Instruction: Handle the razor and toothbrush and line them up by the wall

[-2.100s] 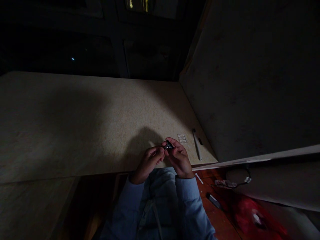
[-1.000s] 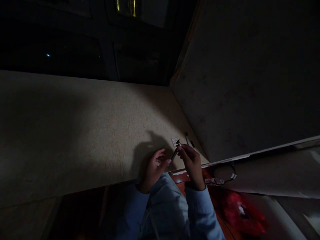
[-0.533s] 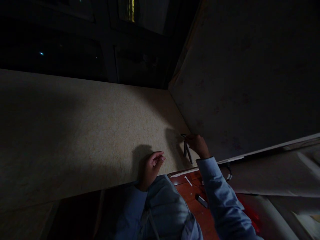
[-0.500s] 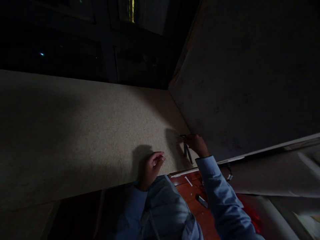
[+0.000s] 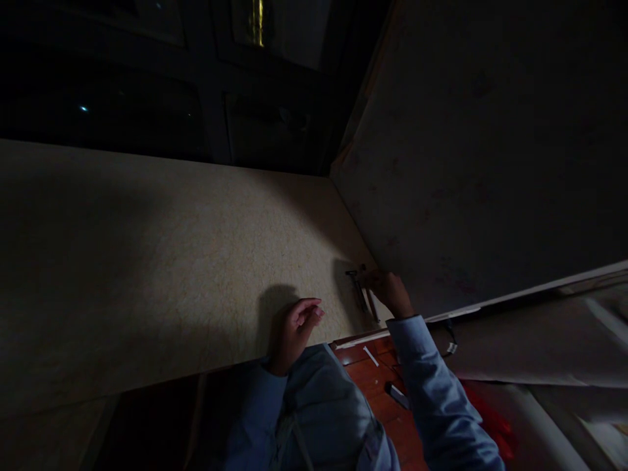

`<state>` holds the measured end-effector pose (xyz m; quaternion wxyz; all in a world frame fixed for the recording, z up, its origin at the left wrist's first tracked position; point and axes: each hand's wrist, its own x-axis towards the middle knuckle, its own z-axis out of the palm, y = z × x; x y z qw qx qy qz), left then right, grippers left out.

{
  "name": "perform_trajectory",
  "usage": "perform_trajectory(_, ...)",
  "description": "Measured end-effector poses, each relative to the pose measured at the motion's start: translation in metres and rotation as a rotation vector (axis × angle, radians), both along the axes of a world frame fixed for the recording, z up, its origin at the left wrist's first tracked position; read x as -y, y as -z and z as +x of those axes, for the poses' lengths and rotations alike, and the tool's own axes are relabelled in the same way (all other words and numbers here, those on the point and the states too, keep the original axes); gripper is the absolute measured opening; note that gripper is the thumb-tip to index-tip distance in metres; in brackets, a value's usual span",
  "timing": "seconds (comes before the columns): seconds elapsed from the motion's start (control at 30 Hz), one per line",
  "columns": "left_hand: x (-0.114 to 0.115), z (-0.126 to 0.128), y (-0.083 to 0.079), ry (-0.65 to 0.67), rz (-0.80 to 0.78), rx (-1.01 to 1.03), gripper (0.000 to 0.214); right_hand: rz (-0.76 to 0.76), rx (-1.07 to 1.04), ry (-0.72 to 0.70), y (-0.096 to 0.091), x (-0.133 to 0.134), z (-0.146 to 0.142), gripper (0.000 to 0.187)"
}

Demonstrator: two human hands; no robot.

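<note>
My right hand (image 5: 390,292) is over the right end of the pale countertop (image 5: 220,248), close to the wall. Its fingers point left and down, and their dark tips are at or just above a slim dark T-shaped tool (image 5: 360,297), perhaps a razor. Whether they grip it cannot be made out. Beside that tool, partly under the hand, lies a second slender stick-like thing (image 5: 373,307) of similar length. My left hand (image 5: 299,327) rests at the counter's front edge, fingers loosely bent, thumb apart from the palm, with nothing in it.
A dark wall (image 5: 481,163) rises along the right side, and a dark window (image 5: 206,85) stands at the back. Below the counter edge, a white strip (image 5: 371,356) and a small dark-and-light object (image 5: 397,395) lie on the reddish wooden surface (image 5: 366,379). A cable (image 5: 451,340) hangs at right.
The T-shaped tool has shifted slightly left and leans lower, beside the other one. My right hand has drawn back a little to the right and down. My left hand has stayed still.
</note>
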<state>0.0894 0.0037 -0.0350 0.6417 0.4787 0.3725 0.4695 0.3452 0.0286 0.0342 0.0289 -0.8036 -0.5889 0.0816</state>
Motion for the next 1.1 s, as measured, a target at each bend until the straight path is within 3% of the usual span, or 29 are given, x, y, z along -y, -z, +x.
perform_trajectory(0.3, 0.0, 0.0, -0.001, -0.006, -0.029, 0.005, 0.042, 0.055, -0.075, 0.065, 0.017, 0.052, 0.011, 0.023)
perform_trajectory(0.73, -0.001, 0.002, 0.003, -0.022, -0.041, 0.008, 0.042, 0.054, -0.092, 0.042, 0.024, 0.051, 0.015, 0.021)
perform_trajectory(0.93, 0.0, 0.002, 0.003, -0.034, -0.046, 0.01, 0.042, 0.28, -0.26, 0.071, 0.02, 0.069, 0.009, 0.033)
perform_trajectory(1.1, 0.0, 0.001, 0.0, -0.04, -0.068, 0.002, 0.043, 0.508, -0.464, 0.04, 0.013, 0.076, -0.035, 0.033)
